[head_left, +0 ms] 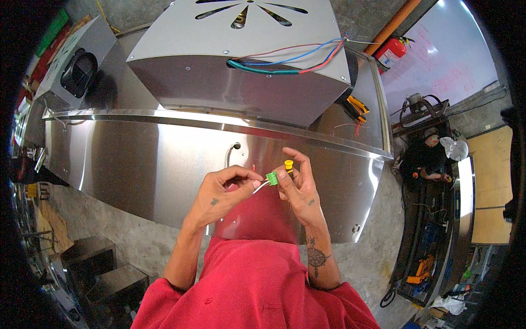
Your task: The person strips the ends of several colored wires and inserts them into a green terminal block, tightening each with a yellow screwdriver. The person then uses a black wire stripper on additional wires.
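Left hand (222, 193) pinched thin wires (261, 186); right hand (296, 183) pinched tiny, light, rigid green connector (272, 178) by its sides, yellow-handled screwdriver (289, 165) above.

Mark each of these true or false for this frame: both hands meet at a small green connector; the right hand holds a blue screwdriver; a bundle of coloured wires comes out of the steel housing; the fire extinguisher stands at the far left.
1. Both hands meet at a small green connector. True: the left hand pinches a thin wire at it, and the right hand holds it.
2. The right hand holds a blue screwdriver. False: the tool's handle is yellow.
3. Coloured wires come out of the steel housing. True.
4. The fire extinguisher stands at the far left. False: it is at the upper right.
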Demonstrator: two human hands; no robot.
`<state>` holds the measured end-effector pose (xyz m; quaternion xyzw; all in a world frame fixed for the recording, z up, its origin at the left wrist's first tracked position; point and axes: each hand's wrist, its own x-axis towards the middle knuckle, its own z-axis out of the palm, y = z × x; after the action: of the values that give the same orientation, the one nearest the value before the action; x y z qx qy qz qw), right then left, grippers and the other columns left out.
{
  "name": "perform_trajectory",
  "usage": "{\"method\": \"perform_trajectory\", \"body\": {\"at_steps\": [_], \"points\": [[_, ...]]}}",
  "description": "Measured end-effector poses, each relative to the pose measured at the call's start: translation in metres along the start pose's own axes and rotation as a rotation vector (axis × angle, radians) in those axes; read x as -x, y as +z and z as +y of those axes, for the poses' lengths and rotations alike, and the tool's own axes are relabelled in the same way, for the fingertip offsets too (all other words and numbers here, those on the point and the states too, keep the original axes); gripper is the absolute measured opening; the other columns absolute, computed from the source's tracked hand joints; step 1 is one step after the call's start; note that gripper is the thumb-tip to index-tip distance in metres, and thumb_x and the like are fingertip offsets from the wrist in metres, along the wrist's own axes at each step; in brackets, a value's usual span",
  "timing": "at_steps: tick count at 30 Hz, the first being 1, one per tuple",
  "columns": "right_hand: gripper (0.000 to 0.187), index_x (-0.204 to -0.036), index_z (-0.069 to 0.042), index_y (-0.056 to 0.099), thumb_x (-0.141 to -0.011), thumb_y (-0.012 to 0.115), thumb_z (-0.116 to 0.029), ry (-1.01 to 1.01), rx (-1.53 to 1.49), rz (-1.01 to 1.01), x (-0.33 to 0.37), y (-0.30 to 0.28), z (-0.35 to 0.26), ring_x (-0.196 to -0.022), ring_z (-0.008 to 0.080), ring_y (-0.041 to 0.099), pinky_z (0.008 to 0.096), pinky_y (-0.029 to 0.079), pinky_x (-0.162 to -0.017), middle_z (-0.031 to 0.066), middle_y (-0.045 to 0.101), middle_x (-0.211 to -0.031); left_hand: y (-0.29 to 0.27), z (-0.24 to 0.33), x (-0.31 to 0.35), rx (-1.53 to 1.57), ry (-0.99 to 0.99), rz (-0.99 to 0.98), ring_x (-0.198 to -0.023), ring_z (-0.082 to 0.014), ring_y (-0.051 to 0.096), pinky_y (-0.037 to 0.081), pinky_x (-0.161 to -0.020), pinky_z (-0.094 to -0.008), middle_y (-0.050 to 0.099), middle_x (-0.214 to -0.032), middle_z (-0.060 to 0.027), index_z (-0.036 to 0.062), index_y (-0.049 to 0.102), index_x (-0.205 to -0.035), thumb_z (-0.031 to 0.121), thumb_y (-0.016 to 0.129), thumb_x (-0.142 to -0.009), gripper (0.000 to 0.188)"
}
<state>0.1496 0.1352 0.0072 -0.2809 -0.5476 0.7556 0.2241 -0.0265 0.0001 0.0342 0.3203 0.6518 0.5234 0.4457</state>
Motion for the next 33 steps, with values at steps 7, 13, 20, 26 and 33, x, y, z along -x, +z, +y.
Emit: {"method": "perform_trajectory", "body": {"at_steps": [7, 13, 20, 26, 33], "points": [[0.059, -0.156, -0.013, 0.035, -0.109, 0.065, -0.031, 0.008, -0.015, 0.002, 0.0, -0.001, 0.0, -0.079, 0.0047, 0.05, 0.0208, 0.04, -0.064, 0.001, 0.063, -0.107, 0.003, 0.001, 0.0, -0.01, 0.011, 0.002, -0.094, -0.0118, 0.068, 0.055, -0.088, -0.0295, 0.079, -0.104, -0.0066, 0.0, 0.08, -0.111, 0.013, 0.079, -0.096, 0.02], [0.057, -0.156, -0.011, 0.035, -0.108, 0.066, -0.021, -0.019, 0.02, -0.008, 0.0, -0.001, -0.004, -0.098, 0.0096, 0.058, 0.0262, 0.049, -0.088, 0.0028, 0.062, -0.107, 0.004, 0.005, 0.001, -0.047, -0.029, 0.019, -0.093, -0.0114, 0.068, 0.056, -0.086, -0.0293, 0.079, -0.103, -0.0064, -0.0001, 0.08, -0.111, 0.014, 0.08, -0.095, 0.021], [0.056, -0.155, -0.01, 0.035, -0.108, 0.065, -0.015, -0.034, 0.058, -0.042, -0.001, -0.003, -0.006, -0.105, 0.0121, 0.06, 0.0298, 0.049, -0.097, 0.0051, 0.064, -0.109, 0.004, 0.004, 0.001, -0.08, -0.018, 0.039, -0.093, -0.011, 0.068, 0.055, -0.088, -0.0294, 0.079, -0.102, -0.0056, 0.0002, 0.08, -0.109, 0.015, 0.081, -0.095, 0.02], [0.057, -0.155, -0.01, 0.035, -0.107, 0.066, -0.016, -0.018, 0.049, -0.045, -0.001, -0.004, -0.004, -0.104, 0.0127, 0.06, 0.0305, 0.049, -0.098, 0.0057, 0.065, -0.108, 0.005, 0.005, 0.002, -0.045, -0.018, 0.03, -0.093, -0.011, 0.068, 0.055, -0.087, -0.0295, 0.079, -0.102, -0.0059, 0.0002, 0.08, -0.109, 0.015, 0.081, -0.095, 0.02], [0.059, -0.156, -0.01, 0.035, -0.107, 0.067, -0.016, -0.007, 0.07, -0.047, 0.0, -0.003, -0.01, -0.105, 0.0126, 0.06, 0.031, 0.048, -0.098, 0.0059, 0.065, -0.108, 0.006, 0.009, 0.002, -0.052, -0.003, 0.018, -0.09, -0.0104, 0.067, 0.055, -0.084, -0.0285, 0.079, -0.1, -0.0058, 0.0007, 0.08, -0.109, 0.014, 0.081, -0.095, 0.019]]}}
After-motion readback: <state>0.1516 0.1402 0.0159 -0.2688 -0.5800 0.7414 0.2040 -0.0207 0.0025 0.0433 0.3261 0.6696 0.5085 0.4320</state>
